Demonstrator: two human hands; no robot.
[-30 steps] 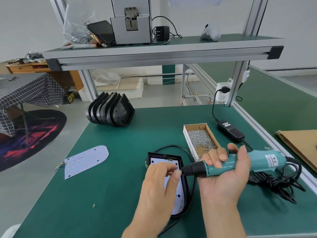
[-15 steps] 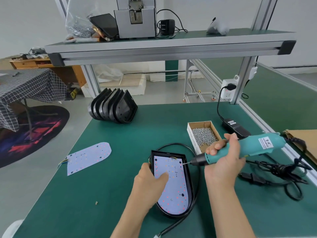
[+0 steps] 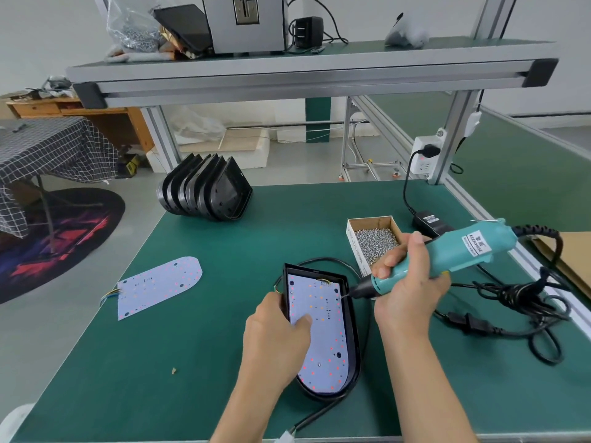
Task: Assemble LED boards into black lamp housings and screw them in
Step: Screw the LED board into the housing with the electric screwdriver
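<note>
Grey floor [image 3: 80, 314], checked tablecloth [image 3: 48, 148], wooden desk [image 3: 96, 113], perhaps a dark patterned rug [image 3: 64, 231].

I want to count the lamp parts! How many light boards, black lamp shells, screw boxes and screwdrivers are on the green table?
LED boards: 2, one loose, one in a housing
Black housings: about 7, one flat, about 6 stacked
Screw boxes: 1
Electric screwdrivers: 1
Total: about 11
</note>
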